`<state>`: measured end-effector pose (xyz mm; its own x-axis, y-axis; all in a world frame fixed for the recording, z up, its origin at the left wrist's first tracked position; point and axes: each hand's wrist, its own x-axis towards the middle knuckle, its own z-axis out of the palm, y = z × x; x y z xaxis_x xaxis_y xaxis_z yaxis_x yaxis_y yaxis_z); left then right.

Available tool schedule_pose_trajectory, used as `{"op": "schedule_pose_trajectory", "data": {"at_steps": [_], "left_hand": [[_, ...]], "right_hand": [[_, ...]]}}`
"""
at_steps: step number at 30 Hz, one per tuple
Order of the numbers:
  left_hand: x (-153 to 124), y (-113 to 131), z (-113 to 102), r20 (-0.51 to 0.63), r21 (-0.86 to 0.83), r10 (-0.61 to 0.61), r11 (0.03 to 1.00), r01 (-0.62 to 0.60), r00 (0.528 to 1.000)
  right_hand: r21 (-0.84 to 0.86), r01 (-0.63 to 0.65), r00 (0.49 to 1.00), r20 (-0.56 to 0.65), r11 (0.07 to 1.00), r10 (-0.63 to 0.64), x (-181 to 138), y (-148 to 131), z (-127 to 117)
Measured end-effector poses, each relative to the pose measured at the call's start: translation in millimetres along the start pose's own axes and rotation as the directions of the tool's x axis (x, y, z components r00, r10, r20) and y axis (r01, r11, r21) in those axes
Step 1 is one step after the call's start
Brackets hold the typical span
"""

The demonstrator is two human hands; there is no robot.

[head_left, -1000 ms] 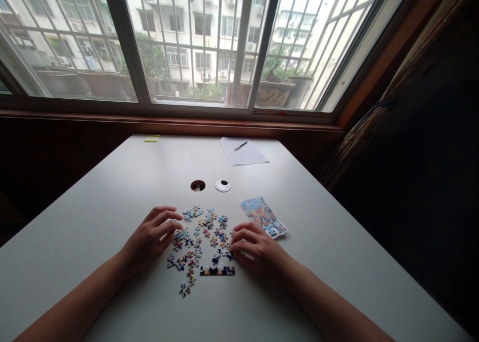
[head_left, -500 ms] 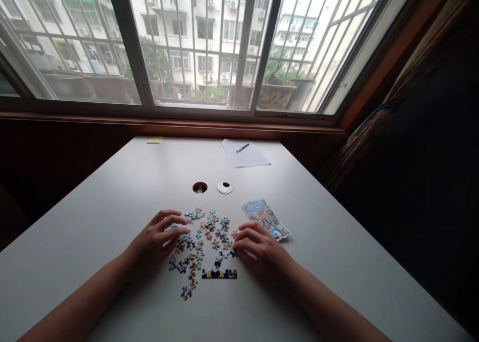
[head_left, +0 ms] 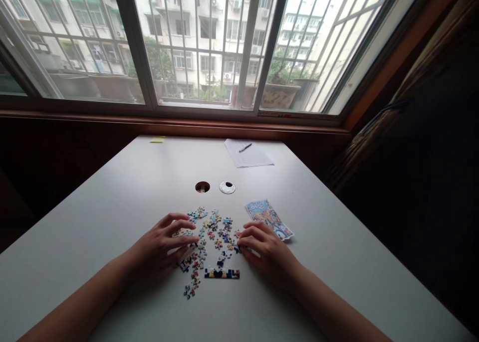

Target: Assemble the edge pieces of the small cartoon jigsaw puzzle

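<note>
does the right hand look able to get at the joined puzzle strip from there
Likely yes: the right hand is close by, just beyond and to the right of the joined puzzle strip, and the white table shows bare between them.

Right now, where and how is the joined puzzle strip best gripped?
Probably pinched at both short ends, coming from the near side: the strip lies flat, long from left to right, and loose pieces lie beyond its far edge.
</note>
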<state>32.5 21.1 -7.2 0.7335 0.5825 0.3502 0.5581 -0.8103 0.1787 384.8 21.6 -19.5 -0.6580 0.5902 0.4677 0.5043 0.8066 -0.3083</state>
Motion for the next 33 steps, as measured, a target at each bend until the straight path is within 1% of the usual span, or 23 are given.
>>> {"op": "schedule_pose_trajectory", "data": {"at_steps": [4,8,11,13,17,21,25,27,29,31,33], "left_hand": [[-1,-5,6,-0.03,0.005,0.048,0.999,-0.048,0.998],[-2,-6,6,-0.002,0.022,0.071,0.997,-0.071,0.997],[-2,-7,5,0.013,0.029,0.09,0.995,-0.091,0.996],[-2,-8,6,0.02,0.032,0.093,0.995,-0.094,0.995],[-2,-8,9,-0.007,0.028,0.088,0.996,-0.087,0.996],[-2,-7,9,-0.039,0.033,0.056,0.998,-0.055,0.998],[-2,-6,10,-0.062,0.043,0.055,0.998,-0.052,0.997],[-2,-3,9,-0.064,0.037,0.068,0.997,-0.066,0.996],[-1,4,7,-0.042,0.017,0.085,0.996,-0.085,0.995],[1,14,4,-0.029,-0.013,0.108,0.994,-0.109,0.994],[5,25,0,-0.019,-0.031,0.134,0.99,-0.134,0.991]], "right_hand": [[-0.014,-0.026,1.0,-0.004,1.0,0.026,-2,2,1],[-0.02,-0.022,1.0,-0.01,1.0,0.022,-2,3,2],[-0.025,0.017,1.0,-0.006,1.0,-0.017,0,0,-1],[-0.014,0.062,0.998,0.016,0.998,-0.061,3,-6,-4],[0.011,0.128,0.985,0.112,0.992,-0.128,7,-18,-9],[-0.009,0.127,0.976,0.18,0.992,-0.123,6,-22,-10],[-0.04,0.113,0.977,0.187,0.993,-0.103,5,-20,-8],[-0.054,0.108,0.981,0.165,0.993,-0.098,5,-18,-7],[-0.071,0.105,0.986,0.137,0.992,-0.095,5,-16,-7],[-0.09,0.1,0.989,0.12,0.991,-0.089,5,-16,-8],[-0.102,0.102,0.987,0.132,0.99,-0.088,5,-18,-9]]}}
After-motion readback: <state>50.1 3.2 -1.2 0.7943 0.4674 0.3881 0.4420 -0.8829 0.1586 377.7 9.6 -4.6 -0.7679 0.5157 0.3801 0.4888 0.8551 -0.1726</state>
